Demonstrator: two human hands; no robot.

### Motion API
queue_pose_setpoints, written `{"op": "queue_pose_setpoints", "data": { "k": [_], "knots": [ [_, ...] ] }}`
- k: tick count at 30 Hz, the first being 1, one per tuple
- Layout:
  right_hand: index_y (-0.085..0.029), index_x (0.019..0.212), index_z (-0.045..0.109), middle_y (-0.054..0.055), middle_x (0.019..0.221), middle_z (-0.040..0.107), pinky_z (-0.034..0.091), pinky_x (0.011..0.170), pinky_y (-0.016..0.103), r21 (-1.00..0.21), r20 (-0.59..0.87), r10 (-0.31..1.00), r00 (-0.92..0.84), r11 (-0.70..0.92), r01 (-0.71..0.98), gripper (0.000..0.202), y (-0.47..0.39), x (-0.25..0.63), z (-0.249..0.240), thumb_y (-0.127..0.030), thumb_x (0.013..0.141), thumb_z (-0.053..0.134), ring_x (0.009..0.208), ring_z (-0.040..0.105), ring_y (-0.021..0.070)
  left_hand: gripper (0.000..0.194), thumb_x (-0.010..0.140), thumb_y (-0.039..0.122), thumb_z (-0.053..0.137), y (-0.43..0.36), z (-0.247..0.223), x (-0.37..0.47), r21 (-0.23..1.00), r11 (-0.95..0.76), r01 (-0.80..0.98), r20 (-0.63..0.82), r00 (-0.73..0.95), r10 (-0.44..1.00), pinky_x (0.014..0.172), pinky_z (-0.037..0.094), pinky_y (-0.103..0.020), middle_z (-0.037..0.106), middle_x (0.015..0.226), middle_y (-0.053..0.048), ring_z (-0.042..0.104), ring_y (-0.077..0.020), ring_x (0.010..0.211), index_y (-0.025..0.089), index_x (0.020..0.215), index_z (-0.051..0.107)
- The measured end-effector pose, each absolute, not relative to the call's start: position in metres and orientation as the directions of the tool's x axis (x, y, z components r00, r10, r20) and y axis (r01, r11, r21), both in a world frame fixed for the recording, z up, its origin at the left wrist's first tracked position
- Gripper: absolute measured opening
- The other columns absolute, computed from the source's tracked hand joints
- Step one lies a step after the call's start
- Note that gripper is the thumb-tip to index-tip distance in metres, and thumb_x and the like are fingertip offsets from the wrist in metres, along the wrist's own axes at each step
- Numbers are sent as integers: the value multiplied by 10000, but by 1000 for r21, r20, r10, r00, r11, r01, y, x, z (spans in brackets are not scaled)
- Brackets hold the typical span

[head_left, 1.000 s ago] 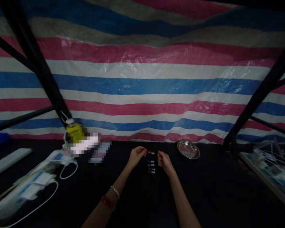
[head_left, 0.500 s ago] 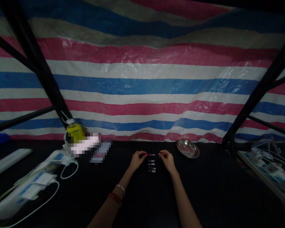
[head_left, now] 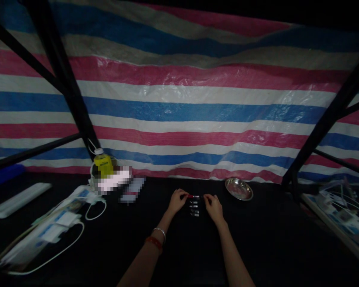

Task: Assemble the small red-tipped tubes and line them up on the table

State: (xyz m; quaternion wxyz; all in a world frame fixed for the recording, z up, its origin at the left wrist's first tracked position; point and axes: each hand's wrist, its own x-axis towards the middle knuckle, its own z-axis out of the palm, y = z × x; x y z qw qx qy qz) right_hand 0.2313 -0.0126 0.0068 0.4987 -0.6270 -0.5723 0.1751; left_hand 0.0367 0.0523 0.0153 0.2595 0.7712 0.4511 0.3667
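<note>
My left hand [head_left: 177,200] is closed in a pinch on a small, slim red stick with a silver end [head_left: 194,196], held level just above the black table or touching it; I cannot tell which. The silver end points to my right hand [head_left: 213,207]. That hand's thumb and fingers are pressed together a short way from the tip, and anything between them is too small and dark to make out. Several small silver pieces [head_left: 194,206] lie in a column on the table between my hands, below the red stick.
A round metal dish [head_left: 239,189] lies to the right. On the left are a yellow bottle [head_left: 103,164], a power strip with cables [head_left: 48,235] and a white bar [head_left: 20,199]. More plugs and cables [head_left: 345,215] sit far right. Black frame bars and a striped sheet stand behind.
The whole view has shifted slightly, so things appear a little further right. Both hands keep nearly the same pose around the red stick.
</note>
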Motion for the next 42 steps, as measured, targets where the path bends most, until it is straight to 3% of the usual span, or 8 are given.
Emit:
{"op": "queue_pose_setpoints", "data": {
  "k": [6,12,18,21,25,28,36,42],
  "knots": [
    [-279,769,696,44,764,644,330,767,348,-806,423,861,284,214,552,117,-31,232,8,-229,700,615,799,487,224,238,751,145,504,53,10,36,747,-432,506,317,299,900,862,418,-343,644,889,-41,564,-184,895,225,827,714],
    [-257,812,693,50,833,657,316,787,345,-777,492,799,346,223,589,129,-48,232,14,-260,730,593,879,487,224,231,758,142,497,51,11,35,751,-422,509,323,275,906,881,416,-354,650,874,-43,569,-181,893,209,812,712],
    [-241,1024,659,100,1062,603,304,879,421,-748,500,709,497,65,661,294,-68,238,4,-342,767,560,1022,478,265,218,754,136,517,46,9,32,752,-411,516,334,240,912,886,425,-356,645,928,-41,573,-176,920,219,819,708],
    [-274,1163,590,115,1239,507,310,911,437,-648,468,805,365,32,761,387,-69,235,2,-365,789,548,1148,425,283,197,763,157,529,44,6,32,745,-416,522,344,234,909,891,424,-360,645,934,-43,573,-176,915,221,819,707],
    [-333,1225,529,79,1377,400,268,980,447,-425,410,908,85,108,899,365,-58,221,6,-327,868,454,1282,310,259,162,768,192,552,45,4,32,734,-429,527,367,224,903,877,431,-357,643,913,-50,571,-182,910,207,816,706],
    [-343,1233,517,70,1422,350,257,996,444,-317,364,931,16,108,942,357,-51,214,9,-308,894,409,1310,280,247,151,768,206,563,47,1,33,728,-439,527,384,217,898,869,431,-349,643,898,-57,575,-183,900,196,811,708],
    [-244,1170,590,115,1374,415,286,990,406,-292,371,924,91,23,956,338,-55,214,12,-275,884,412,1266,355,238,150,764,186,562,50,-3,32,731,-446,516,397,209,893,856,430,-332,650,890,-47,583,-168,882,201,802,706],
    [-215,1289,472,142,1399,373,284,987,417,-266,348,929,129,-34,963,422,-51,212,11,-318,885,406,1286,322,255,138,744,180,577,49,-1,33,745,-440,502,398,195,896,856,431,-342,651,882,-44,584,-172,876,206,777,708]
  ]
}}
